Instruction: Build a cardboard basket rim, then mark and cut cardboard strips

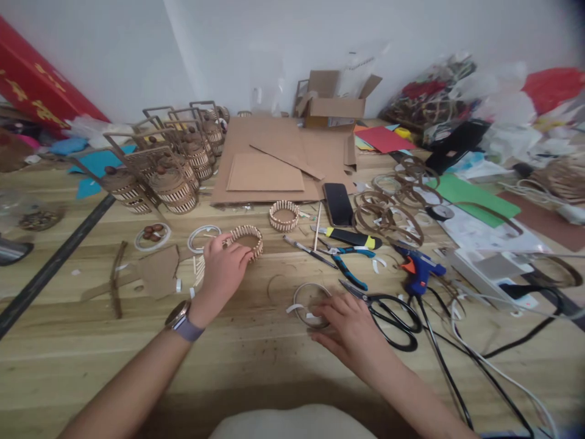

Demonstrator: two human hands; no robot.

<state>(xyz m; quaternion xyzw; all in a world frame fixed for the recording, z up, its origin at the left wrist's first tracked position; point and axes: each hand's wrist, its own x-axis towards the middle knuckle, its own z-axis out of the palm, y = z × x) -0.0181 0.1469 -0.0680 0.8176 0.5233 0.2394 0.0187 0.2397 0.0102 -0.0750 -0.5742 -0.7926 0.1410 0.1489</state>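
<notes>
My left hand, with a watch on its wrist, is closed on the near left edge of a ring of short light and dark sticks. A similar stick ring lies a little farther right. My right hand rests low over the table with its fingers apart, at the right side of a thin pale hoop. Its fingertips cover part of that hoop, which has small white strips on it. Beside the right hand lie black-handled scissors. Loose light sticks lie partly hidden behind my left hand.
Lidded stick baskets with tall handles stand at the left back. Cardboard sheets lie mid-table. Blue pliers, a utility knife, a phone, brown hoops and a corded glue gun crowd the right.
</notes>
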